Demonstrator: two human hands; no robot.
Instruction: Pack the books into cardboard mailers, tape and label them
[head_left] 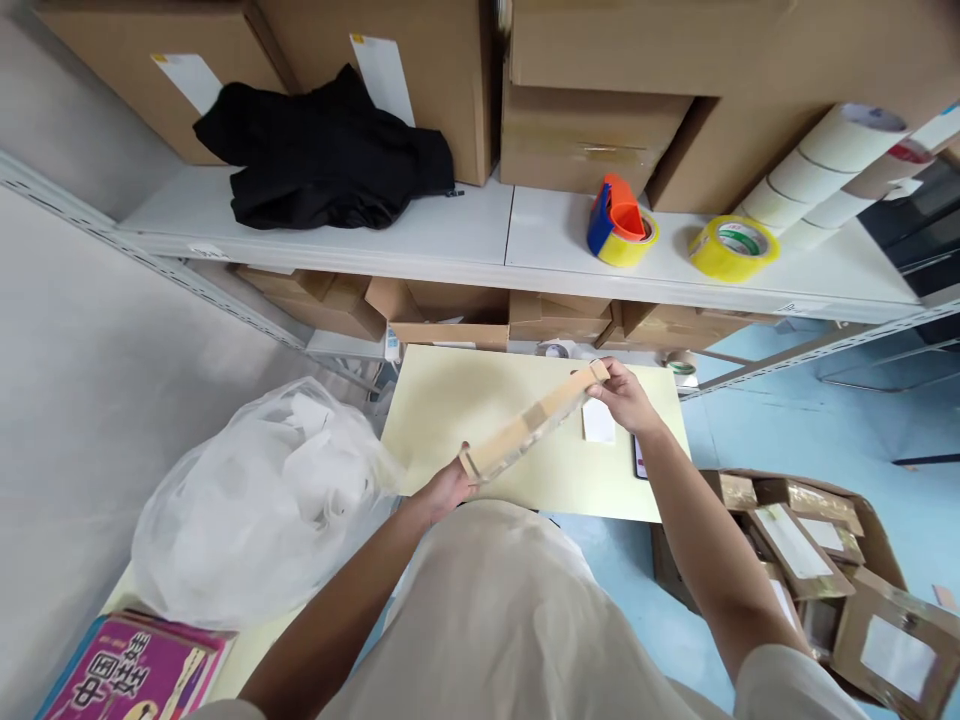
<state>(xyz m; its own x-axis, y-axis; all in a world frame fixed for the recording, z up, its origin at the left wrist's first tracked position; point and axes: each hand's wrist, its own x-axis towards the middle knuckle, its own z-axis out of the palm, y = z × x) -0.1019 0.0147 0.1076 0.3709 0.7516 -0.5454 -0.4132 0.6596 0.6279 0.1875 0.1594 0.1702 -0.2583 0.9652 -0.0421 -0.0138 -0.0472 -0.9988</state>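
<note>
Over the pale yellow table [435, 400] I hold a thin, tan cardboard box [534, 424], seen nearly edge-on and tilted up to the right. My left hand [448, 487] is closed round its near left end. At the far right end, my right hand [626, 396] grips the corner between thumb and fingers. Some of the fingers are hidden behind the box. A white slip of paper [598, 421] lies on the table just below my right hand. Partly covered by my right forearm is a phone [640, 458].
A shelf [480, 225] across the back bears a black garment [330, 155], a tape dispenser [621, 225], a yellow tape roll [733, 248] and large cartons [581, 135]. To the left sits a white plastic bag [255, 510]; at right, a carton of parcels [799, 550] stands on the floor.
</note>
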